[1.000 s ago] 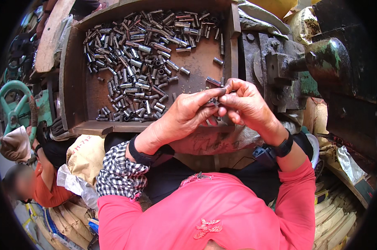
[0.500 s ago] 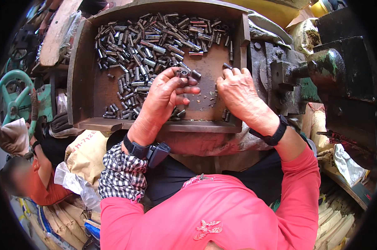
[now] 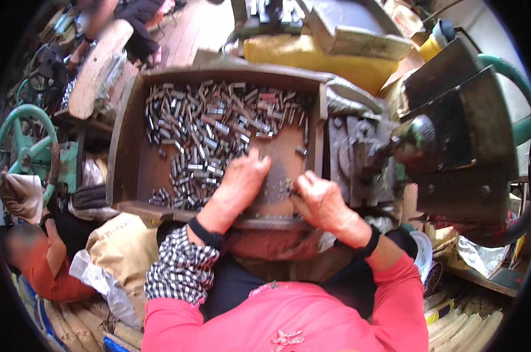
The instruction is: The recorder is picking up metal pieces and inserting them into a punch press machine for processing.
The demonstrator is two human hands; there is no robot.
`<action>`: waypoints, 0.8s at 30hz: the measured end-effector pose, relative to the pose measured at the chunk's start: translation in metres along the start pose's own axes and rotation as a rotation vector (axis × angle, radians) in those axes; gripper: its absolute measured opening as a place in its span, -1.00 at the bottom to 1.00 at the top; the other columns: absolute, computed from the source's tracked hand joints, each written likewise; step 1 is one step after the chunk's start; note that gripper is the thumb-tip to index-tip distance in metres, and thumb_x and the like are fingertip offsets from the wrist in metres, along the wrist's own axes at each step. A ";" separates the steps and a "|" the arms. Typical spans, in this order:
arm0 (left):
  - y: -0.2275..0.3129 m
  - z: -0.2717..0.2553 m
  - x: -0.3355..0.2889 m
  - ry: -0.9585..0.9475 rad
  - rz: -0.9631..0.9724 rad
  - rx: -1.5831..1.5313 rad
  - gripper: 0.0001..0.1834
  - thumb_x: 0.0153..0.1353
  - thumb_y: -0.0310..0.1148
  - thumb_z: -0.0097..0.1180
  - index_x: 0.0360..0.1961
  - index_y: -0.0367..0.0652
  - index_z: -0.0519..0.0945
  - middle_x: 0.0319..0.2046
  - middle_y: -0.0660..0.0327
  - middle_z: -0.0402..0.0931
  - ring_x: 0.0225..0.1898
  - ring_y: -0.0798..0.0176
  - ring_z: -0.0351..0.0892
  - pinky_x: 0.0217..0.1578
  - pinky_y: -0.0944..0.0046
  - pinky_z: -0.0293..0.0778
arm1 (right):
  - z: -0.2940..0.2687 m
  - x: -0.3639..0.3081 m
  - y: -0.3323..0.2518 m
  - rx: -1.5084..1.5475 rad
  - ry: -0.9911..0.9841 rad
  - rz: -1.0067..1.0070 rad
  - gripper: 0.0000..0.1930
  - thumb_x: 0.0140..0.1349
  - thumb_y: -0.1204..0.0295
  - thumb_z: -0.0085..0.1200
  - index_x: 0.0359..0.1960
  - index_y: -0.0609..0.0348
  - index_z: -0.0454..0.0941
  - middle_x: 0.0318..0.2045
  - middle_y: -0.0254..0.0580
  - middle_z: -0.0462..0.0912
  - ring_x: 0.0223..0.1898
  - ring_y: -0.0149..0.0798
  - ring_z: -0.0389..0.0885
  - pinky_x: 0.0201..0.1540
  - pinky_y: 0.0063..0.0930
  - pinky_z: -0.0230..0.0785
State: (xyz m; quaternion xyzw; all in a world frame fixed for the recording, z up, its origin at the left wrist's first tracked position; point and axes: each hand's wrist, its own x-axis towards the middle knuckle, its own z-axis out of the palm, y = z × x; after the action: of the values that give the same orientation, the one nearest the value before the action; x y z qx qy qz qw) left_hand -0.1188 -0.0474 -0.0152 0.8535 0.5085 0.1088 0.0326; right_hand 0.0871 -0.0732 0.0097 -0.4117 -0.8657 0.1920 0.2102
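Note:
A shallow wooden tray (image 3: pixel 224 74) in front of me holds a heap of short metal tubes (image 3: pixel 209 142), some shiny, some dark. My left hand (image 3: pixel 242 180) is over the heap's right edge, back upward and fingers curled in; what it grips is hidden beneath it. Near the tray's front right corner, my right hand (image 3: pixel 323 200) is closed, thumb and fingertips pinched together. A small dark spot shows at its fingertips, too blurred to name. One loose dark tube (image 3: pixel 301 151) lies by the tray's right wall, beyond my right hand.
A dark, greasy machine (image 3: pixel 418 141) stands close against the tray's right side. A green handwheel (image 3: pixel 25 146) is at the left, with a person in an orange top (image 3: pixel 63 267) below it. Paper sacks (image 3: pixel 121 243) lie beside me. Behind the tray is a yellow bin (image 3: pixel 318 61).
My left hand has turned from palm-up, with short tubes at its fingers, to back-up and curled. My right hand has moved toward the tray's front. The whole view has shifted.

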 end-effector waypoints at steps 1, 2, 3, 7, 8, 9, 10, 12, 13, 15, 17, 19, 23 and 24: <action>0.002 -0.002 0.002 -0.018 0.008 0.012 -0.89 -0.08 -0.57 0.04 -0.49 -0.15 0.43 -0.50 0.09 0.40 -0.51 0.09 0.57 -0.54 0.22 0.50 | -0.001 0.000 0.000 -0.026 -0.003 -0.008 -0.79 -0.01 0.44 0.13 -0.42 0.20 0.33 -0.50 -0.04 0.40 -0.51 -0.01 0.50 -0.48 -0.24 0.37; 0.004 -0.003 0.000 -0.044 0.009 0.029 -0.89 -0.09 -0.57 0.05 -0.49 -0.15 0.43 -0.50 0.10 0.40 -0.52 0.09 0.58 -0.54 0.23 0.51 | -0.001 -0.001 -0.002 -0.040 -0.007 -0.018 -0.80 0.00 0.43 0.10 -0.44 0.22 0.32 -0.51 -0.04 0.41 -0.52 -0.03 0.51 -0.49 -0.26 0.39; 0.006 -0.003 -0.001 -0.042 0.016 0.043 -0.88 -0.09 -0.57 0.05 -0.49 -0.15 0.43 -0.50 0.09 0.41 -0.53 0.09 0.58 -0.55 0.24 0.51 | -0.001 -0.002 -0.003 -0.034 -0.005 -0.011 -0.79 0.01 0.43 0.09 -0.42 0.22 0.31 -0.51 -0.04 0.41 -0.52 -0.02 0.51 -0.49 -0.25 0.39; 0.012 -0.001 -0.006 -0.066 -0.019 -0.074 -0.82 -0.09 -0.47 0.13 -0.44 -0.21 0.40 -0.47 0.02 0.44 -0.53 0.00 0.56 -0.51 0.13 0.51 | -0.001 -0.004 0.003 0.163 0.040 0.053 -0.77 0.03 0.46 0.18 -0.33 0.21 0.39 -0.48 -0.07 0.52 -0.46 -0.06 0.58 -0.48 -0.32 0.41; 0.014 -0.005 -0.005 -0.064 -0.046 -0.153 -0.79 -0.09 -0.44 0.15 -0.44 -0.23 0.39 -0.46 0.01 0.44 -0.50 -0.04 0.56 -0.48 0.09 0.51 | -0.001 -0.002 0.001 0.294 0.093 0.096 -0.74 0.05 0.47 0.19 -0.26 0.23 0.41 -0.52 -0.08 0.52 -0.53 -0.20 0.59 -0.51 -0.41 0.40; 0.018 -0.011 -0.005 -0.046 -0.069 -0.286 -0.77 -0.08 -0.40 0.16 -0.41 -0.24 0.40 -0.45 -0.01 0.44 -0.47 -0.09 0.54 -0.44 0.04 0.48 | -0.005 0.000 0.001 0.353 0.082 0.134 -0.73 0.08 0.47 0.19 -0.22 0.23 0.41 -0.53 -0.15 0.53 -0.56 -0.30 0.58 -0.53 -0.47 0.39; 0.018 -0.012 -0.005 -0.010 -0.088 -0.402 -0.74 -0.07 -0.39 0.16 -0.34 -0.25 0.45 -0.45 -0.03 0.49 -0.43 -0.10 0.54 -0.40 0.07 0.48 | -0.008 0.001 0.000 0.413 0.070 0.174 -0.72 0.10 0.47 0.18 -0.17 0.24 0.41 -0.54 -0.21 0.54 -0.60 -0.40 0.56 -0.55 -0.54 0.37; 0.021 -0.023 0.001 0.064 -0.088 -0.677 -0.70 -0.08 -0.39 0.16 -0.29 -0.28 0.48 -0.49 -0.04 0.53 -0.43 -0.04 0.57 -0.39 0.14 0.49 | -0.008 0.000 0.002 0.587 0.055 0.273 -0.72 0.12 0.47 0.17 -0.15 0.24 0.41 -0.54 -0.27 0.54 -0.61 -0.47 0.54 -0.56 -0.59 0.35; 0.026 -0.031 -0.001 -0.109 -0.289 -0.888 -0.73 -0.05 -0.41 0.15 -0.30 -0.33 0.49 -0.55 0.00 0.55 -0.50 0.11 0.61 -0.46 0.23 0.49 | -0.007 0.000 0.003 0.770 0.027 0.381 -0.71 0.14 0.46 0.16 -0.13 0.25 0.41 -0.54 -0.34 0.54 -0.62 -0.53 0.51 -0.58 -0.65 0.32; 0.029 -0.038 -0.001 -0.258 -0.473 -1.269 -0.80 0.07 -0.45 0.08 -0.27 -0.29 0.46 -0.56 0.14 0.55 -0.61 0.31 0.58 -0.62 0.39 0.44 | -0.017 0.003 -0.001 0.863 -0.002 0.461 -0.72 0.15 0.46 0.16 -0.14 0.25 0.42 -0.54 -0.36 0.54 -0.62 -0.54 0.51 -0.59 -0.68 0.31; 0.025 -0.031 -0.003 -0.299 -0.516 -1.382 -0.82 0.11 -0.46 0.05 -0.25 -0.27 0.44 -0.55 0.17 0.55 -0.62 0.35 0.58 -0.66 0.44 0.41 | -0.016 0.002 0.000 1.075 -0.053 0.578 -0.78 0.17 0.45 0.14 -0.18 0.25 0.47 -0.53 -0.35 0.54 -0.61 -0.55 0.51 -0.64 -0.74 0.27; 0.022 -0.022 -0.006 -0.260 -0.532 -1.661 -0.79 0.15 -0.45 0.05 -0.20 -0.27 0.39 -0.51 0.18 0.56 -0.63 0.39 0.56 -0.71 0.48 0.40 | -0.015 0.001 0.003 1.092 -0.085 0.562 -0.80 0.19 0.43 0.13 -0.19 0.25 0.49 -0.52 -0.36 0.54 -0.60 -0.56 0.52 -0.65 -0.75 0.27; 0.022 -0.012 -0.010 -0.194 -0.525 -1.758 -0.79 0.18 -0.44 0.02 -0.16 -0.22 0.38 -0.47 0.14 0.58 -0.59 0.33 0.58 -0.66 0.45 0.42 | -0.013 -0.003 0.003 1.084 -0.124 0.504 -0.78 0.23 0.39 0.08 -0.14 0.23 0.52 -0.48 -0.42 0.55 -0.55 -0.60 0.53 -0.61 -0.77 0.28; 0.022 -0.010 -0.011 -0.193 -0.524 -1.758 -0.79 0.18 -0.44 0.02 -0.16 -0.22 0.38 -0.47 0.14 0.58 -0.59 0.33 0.58 -0.66 0.45 0.42 | -0.014 -0.004 0.001 1.071 -0.125 0.486 -0.77 0.24 0.39 0.07 -0.12 0.22 0.52 -0.48 -0.43 0.55 -0.54 -0.61 0.53 -0.60 -0.78 0.29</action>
State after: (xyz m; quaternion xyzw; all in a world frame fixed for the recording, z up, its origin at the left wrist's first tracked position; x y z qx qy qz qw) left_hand -0.1071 -0.0684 -0.0032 0.3847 0.4149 0.3735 0.7351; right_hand 0.0968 -0.0734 0.0201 -0.4225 -0.5399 0.6688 0.2875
